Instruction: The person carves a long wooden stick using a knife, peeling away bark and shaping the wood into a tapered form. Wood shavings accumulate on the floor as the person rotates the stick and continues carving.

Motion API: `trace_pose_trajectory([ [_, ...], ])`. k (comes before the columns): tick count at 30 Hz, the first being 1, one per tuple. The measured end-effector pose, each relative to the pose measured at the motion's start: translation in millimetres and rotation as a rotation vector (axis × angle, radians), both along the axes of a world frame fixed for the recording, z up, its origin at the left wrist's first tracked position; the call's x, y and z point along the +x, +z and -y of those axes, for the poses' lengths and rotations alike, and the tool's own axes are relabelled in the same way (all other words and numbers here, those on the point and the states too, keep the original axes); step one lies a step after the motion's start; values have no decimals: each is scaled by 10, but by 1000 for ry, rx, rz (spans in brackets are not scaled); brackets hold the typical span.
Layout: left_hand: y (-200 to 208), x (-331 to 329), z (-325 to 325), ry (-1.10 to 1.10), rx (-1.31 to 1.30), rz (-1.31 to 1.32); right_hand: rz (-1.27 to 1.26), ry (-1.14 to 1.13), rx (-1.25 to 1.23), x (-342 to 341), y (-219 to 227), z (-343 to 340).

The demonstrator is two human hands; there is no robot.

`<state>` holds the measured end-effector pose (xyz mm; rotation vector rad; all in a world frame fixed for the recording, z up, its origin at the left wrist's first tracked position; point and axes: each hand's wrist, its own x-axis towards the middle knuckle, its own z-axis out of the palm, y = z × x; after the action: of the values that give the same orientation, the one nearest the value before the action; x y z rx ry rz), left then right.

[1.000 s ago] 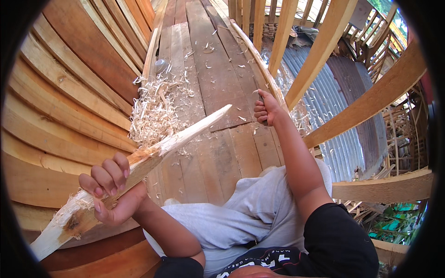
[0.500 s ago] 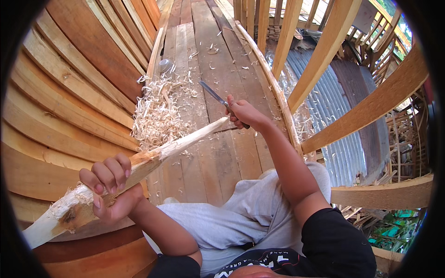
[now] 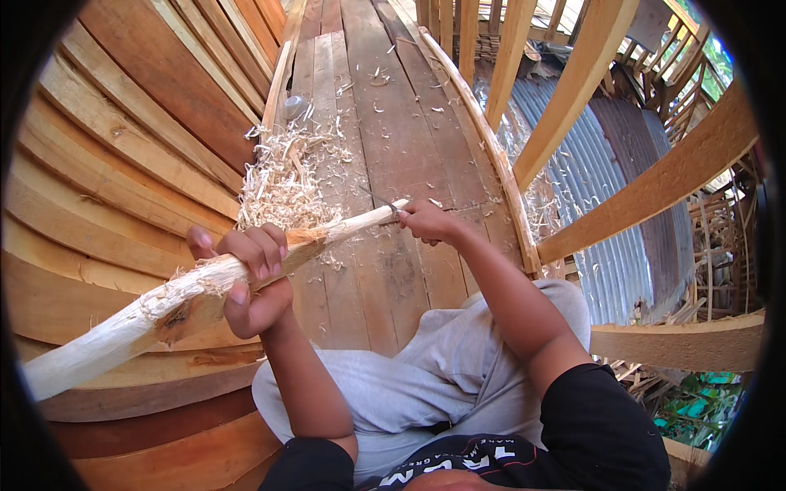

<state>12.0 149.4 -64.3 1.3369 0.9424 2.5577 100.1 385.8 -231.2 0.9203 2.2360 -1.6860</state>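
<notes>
A long pale wooden pole [image 3: 193,288], its bark shaved off and its surface rough, slants from the lower left up to the middle. My left hand [image 3: 255,274] is wrapped round its thicker part, near a brownish patch. At the pole's thin far end my right hand [image 3: 427,222] grips a knife [image 3: 378,196] by its handle. The blade points up and left and lies at or just over the pole's tip; whether it touches I cannot tell. It shows nearly edge-on, as a thin line.
A heap of curled wood shavings [image 3: 282,182] lies on the plank floor [image 3: 393,139], with a small greyish round object [image 3: 295,106] behind it. Plank walls [image 3: 106,164] rise at left. At right stand wooden railing posts [image 3: 573,98], with corrugated metal sheeting [image 3: 606,213] beyond.
My left hand and the pole have moved right and up. The knife has come down against or near the pole's tip, its blade turned from broadside to nearly edge-on.
</notes>
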Motion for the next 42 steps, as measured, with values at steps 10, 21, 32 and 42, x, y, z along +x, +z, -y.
trace_pose_trajectory([
  [10,-34,-152,152,11,-137,102,146,-122,153,-10,77,102],
  [21,-246,-239,184,44,77,144,74,-146,424,48,-78,289],
  [32,-163,-130,101,49,55,82,-40,-10,362,-41,704,752],
  [42,-231,-288,181,-8,87,121,46,-163,386,33,66,463],
])
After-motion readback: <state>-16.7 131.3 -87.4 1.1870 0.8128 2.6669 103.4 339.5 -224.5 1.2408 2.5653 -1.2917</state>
